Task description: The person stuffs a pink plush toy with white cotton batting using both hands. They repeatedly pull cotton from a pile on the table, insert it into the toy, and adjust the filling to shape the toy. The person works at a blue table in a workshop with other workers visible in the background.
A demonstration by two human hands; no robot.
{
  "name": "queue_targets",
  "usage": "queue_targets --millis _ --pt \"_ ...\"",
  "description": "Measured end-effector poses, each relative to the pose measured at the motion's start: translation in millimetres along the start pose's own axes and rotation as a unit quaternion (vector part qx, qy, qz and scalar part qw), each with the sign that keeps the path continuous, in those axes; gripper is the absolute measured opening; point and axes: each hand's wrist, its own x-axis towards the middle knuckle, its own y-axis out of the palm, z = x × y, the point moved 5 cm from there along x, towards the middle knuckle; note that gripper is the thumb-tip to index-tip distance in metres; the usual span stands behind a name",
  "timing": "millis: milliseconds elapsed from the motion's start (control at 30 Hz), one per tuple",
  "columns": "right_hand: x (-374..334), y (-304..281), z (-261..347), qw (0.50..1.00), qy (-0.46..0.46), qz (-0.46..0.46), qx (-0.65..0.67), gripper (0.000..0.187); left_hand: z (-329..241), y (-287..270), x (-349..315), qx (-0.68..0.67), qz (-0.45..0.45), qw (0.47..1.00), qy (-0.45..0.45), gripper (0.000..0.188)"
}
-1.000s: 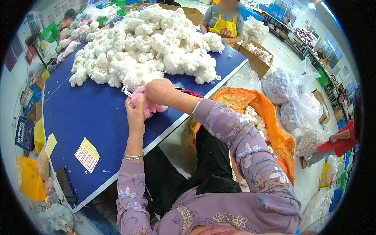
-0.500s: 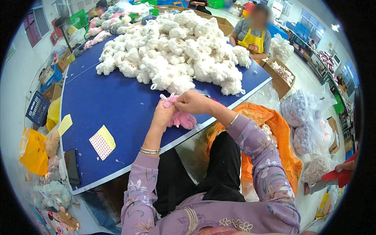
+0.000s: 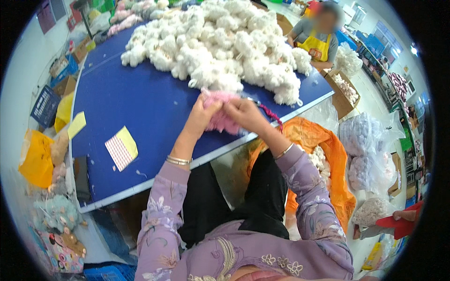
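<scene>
A fluffy pink plush piece (image 3: pixel 220 122) is held over the near edge of the blue table (image 3: pixel 154 107). My left hand (image 3: pixel 200 117) grips its left side, thumb pressed on the fur. On its right side my right hand (image 3: pixel 246 114) pinches the fur, fingers curled. The two hands are close together, and they partly cover the piece, so its shape is unclear. A metal tool with a magenta wrapped cord (image 3: pixel 271 114) lies just beyond my right hand. Right behind the pink piece rises a big heap of white fluffy plush toys (image 3: pixel 211 51), some with small loops.
A sticker sheet (image 3: pixel 122 149) lies on the table's left, beside a yellow paper (image 3: pixel 77 124) and a dark flat object (image 3: pixel 81 179). An orange sack (image 3: pixel 335 164) holding white pieces stands at my right. Across the table sits a person in a yellow apron (image 3: pixel 314 47).
The pink piece has been turned and shows more spread-out fur. Both hands have shifted slightly away from me, the right one toward the right. The view has tilted down somewhat.
</scene>
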Motion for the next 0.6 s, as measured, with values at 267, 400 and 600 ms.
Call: queue_targets --millis 267,400,600 --pt "-4.8 -51.0 9.2 0.982 -0.038 -0.134 0.125 0.035 -10.0 14.8 -6.5 -0.121 0.027 0.989 -0.076 0.035" --pt "-6.3 -30.5 7.7 0.995 0.011 0.087 0.049 0.059 -12.7 19.3 -8.7 -0.106 0.002 0.993 -0.041 0.050" --pt "-12.0 -11.2 22.0 0.994 0.026 0.101 0.041 0.058 -15.3 12.9 -11.0 0.090 -0.028 0.995 0.018 0.061"
